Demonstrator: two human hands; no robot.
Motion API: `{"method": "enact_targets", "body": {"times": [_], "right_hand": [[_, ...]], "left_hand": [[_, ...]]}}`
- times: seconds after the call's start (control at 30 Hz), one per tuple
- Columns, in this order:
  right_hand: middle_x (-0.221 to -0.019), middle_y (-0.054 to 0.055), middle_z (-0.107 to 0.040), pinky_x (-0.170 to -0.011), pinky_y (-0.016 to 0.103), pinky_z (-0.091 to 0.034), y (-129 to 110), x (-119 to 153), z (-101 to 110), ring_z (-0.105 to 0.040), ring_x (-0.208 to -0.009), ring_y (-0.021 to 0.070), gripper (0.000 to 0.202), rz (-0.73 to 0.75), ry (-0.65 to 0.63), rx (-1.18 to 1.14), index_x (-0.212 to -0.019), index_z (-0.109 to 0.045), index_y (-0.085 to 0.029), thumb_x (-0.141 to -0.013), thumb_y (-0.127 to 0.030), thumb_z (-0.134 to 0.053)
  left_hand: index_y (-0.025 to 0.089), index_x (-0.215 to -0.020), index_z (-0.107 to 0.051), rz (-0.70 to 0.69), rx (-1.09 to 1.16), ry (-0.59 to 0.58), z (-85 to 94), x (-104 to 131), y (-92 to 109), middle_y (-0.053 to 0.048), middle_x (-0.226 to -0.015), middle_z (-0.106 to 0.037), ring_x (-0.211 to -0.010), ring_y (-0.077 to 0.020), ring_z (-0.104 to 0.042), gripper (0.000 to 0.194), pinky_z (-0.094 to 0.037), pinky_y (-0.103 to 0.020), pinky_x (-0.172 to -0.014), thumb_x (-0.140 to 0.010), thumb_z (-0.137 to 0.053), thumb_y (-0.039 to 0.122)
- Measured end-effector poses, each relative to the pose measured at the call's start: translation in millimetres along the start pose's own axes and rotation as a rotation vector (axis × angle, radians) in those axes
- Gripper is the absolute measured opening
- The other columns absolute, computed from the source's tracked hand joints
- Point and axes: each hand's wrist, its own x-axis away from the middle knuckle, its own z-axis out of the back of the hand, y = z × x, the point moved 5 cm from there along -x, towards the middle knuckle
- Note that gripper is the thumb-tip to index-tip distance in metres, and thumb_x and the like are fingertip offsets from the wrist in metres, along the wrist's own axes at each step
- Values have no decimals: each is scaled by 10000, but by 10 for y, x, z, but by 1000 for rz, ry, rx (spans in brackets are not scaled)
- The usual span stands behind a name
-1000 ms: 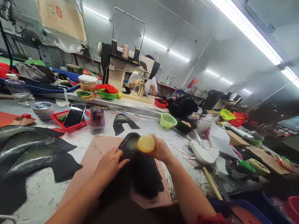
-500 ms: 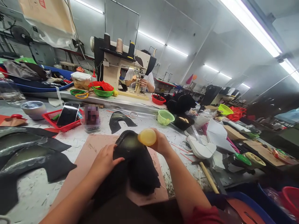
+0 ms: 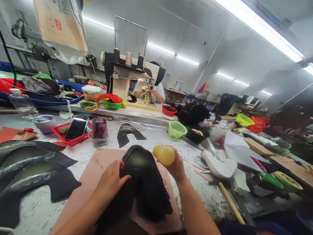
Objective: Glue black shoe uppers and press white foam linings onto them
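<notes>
A stack of black, U-shaped cut pieces (image 3: 146, 182) lies on a pink board in front of me, with a greyish sheen on the top piece's curved end. My left hand (image 3: 111, 182) rests at the left edge of this stack, fingers curled at the rim and thumb laid over the top piece. In my right hand (image 3: 176, 163) is a yellow squeeze bottle (image 3: 166, 155), tilted with its rounded base towards me. The bottle is beside the upper right edge of the stack; its tip is hard to make out.
More black curved pieces (image 3: 36, 173) overlap at the left. A red basket (image 3: 73, 142) holds a phone. Beyond are a green basket (image 3: 177, 129) and a sewing machine (image 3: 119, 78), where a person works. A wooden-handled hammer (image 3: 231, 202) and white pieces (image 3: 217, 163) lie at the right.
My right hand and the bottle have moved right, from over the top piece to beside its edge. The left hand keeps its place on the stack. The whole view has shifted slightly.
</notes>
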Motion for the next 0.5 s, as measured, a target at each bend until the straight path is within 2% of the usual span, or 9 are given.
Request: {"method": "enact_targets", "body": {"times": [0.07,0.13,0.2,0.27,0.37,0.43,0.5], "right_hand": [[-947,85,-656,-705,369,-523,74,138,98,-624,-842,248,551,-118,153,26,-1017,-524,-189,-553,-400,-734],[-911,83,-659,-666,376,-530,173,295,207,-624,-808,257,595,-279,248,-4,-989,-538,-181,-498,-435,-758],[-887,79,-658,-639,377,-532,282,459,309,-620,-785,262,616,-444,326,-85,-971,-554,-166,-464,-437,-775],[-867,64,-655,-627,372,-533,384,613,370,-617,-769,257,616,-577,394,-230,-968,-568,-158,-449,-404,-792],[-809,23,-651,-582,337,-538,496,789,372,-621,-712,227,547,-692,464,-515,-930,-591,-161,-451,-316,-805],[-797,10,-651,-536,295,-534,532,867,353,-624,-678,203,473,-734,500,-661,-917,-599,-173,-501,-300,-784],[-837,5,-655,-513,256,-530,537,911,338,-630,-673,182,437,-759,520,-756,-948,-599,-196,-555,-303,-758]], "left_hand": [[196,-934,-465,75,55,-44,-15,-16,-47,13,-735,-529,-717,-203,-568,372,-461,-329,-675,-607,-626,268],[186,-1044,-453,117,80,-63,-14,-39,-77,4,-782,-538,-769,-211,-571,502,-456,-334,-715,-583,-639,258],[177,-1069,-459,144,74,-71,-4,-52,-89,-23,-855,-555,-837,-224,-568,546,-445,-345,-759,-566,-656,258],[166,-1040,-478,182,51,-98,-2,-41,-85,-37,-876,-568,-830,-226,-573,511,-446,-345,-748,-571,-660,253],[176,-967,-501,201,1,-120,6,18,-29,-33,-880,-589,-829,-214,-582,414,-450,-328,-738,-589,-664,220],[190,-921,-516,150,-72,-89,23,67,40,-35,-904,-601,-867,-211,-580,339,-450,-326,-766,-614,-660,198],[201,-929,-530,34,-176,-20,42,114,121,-42,-930,-608,-874,-212,-583,294,-456,-336,-775,-656,-634,181]]}}
